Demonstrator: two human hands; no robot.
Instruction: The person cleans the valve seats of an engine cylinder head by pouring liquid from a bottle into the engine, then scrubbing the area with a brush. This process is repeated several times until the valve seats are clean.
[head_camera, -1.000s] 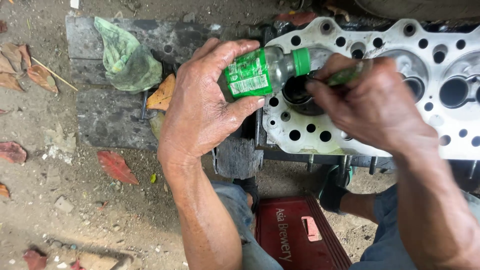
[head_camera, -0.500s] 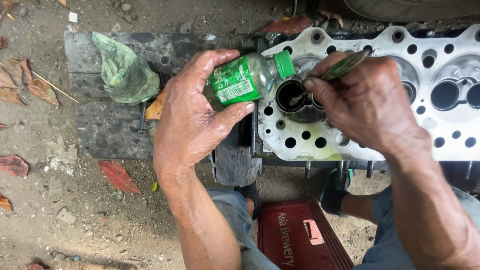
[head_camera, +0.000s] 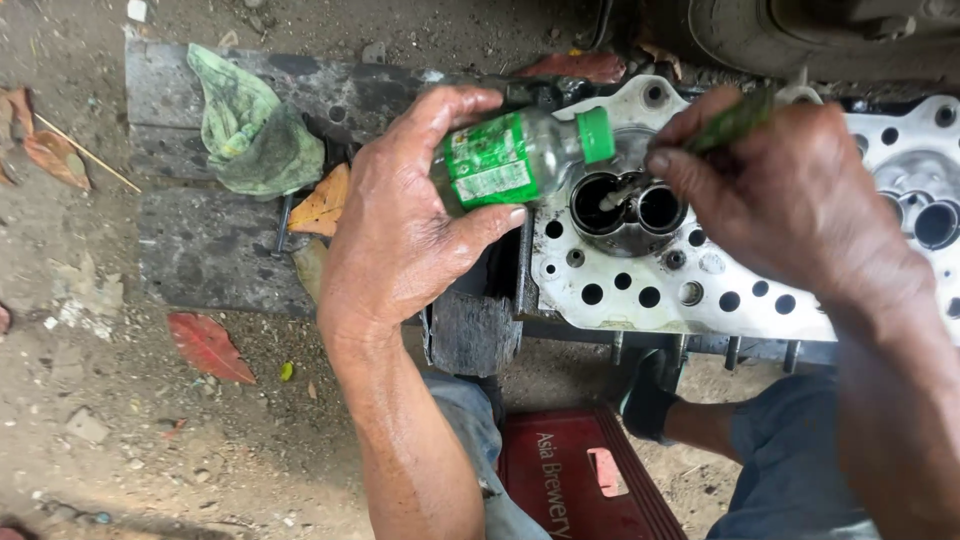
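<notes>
Dirt ground, left hand (head_camera: 400, 230) fingers grasping green bottle (head_camera: 515, 158), right hand (head_camera: 790, 190) fingers pinching green-handled tool (head_camera: 730, 122) over cylinder head (head_camera: 700, 290)

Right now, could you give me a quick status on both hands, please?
Left hand grips small green-capped bottle. Right hand pinches green-handled tool over cylinder head port. Nothing in the way.

The right hand (head_camera: 790, 195) hides most of the green-handled tool (head_camera: 735, 120); the cylinder head (head_camera: 640, 290) runs off the right edge.
</notes>
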